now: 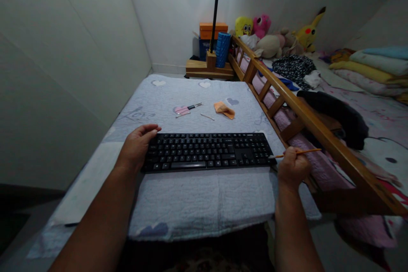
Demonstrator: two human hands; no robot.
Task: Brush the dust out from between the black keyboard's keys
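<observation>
A black keyboard point(197, 151) lies flat across the cloth-covered table. Its left end is held by my left hand point(135, 146), the thumb over the top edge and the fingers along the far side. My right hand point(293, 168) is closed around a thin paintbrush point(307, 151) with an orange handle. The brush's pale tip touches or hovers just over the keys at the keyboard's right end; I cannot tell which. Beyond the keyboard lie an orange cloth point(224, 110), a cotton swab point(207, 116), another swab point(182, 114) and a slim tool with a dark middle point(191, 107).
A wooden bed rail point(287, 97) runs close along the table's right side. Behind it are plush toys point(244, 26) and folded bedding point(376, 68). At the far end stand a black pole point(216, 8), a blue roller point(222, 49) and an orange box point(213, 29).
</observation>
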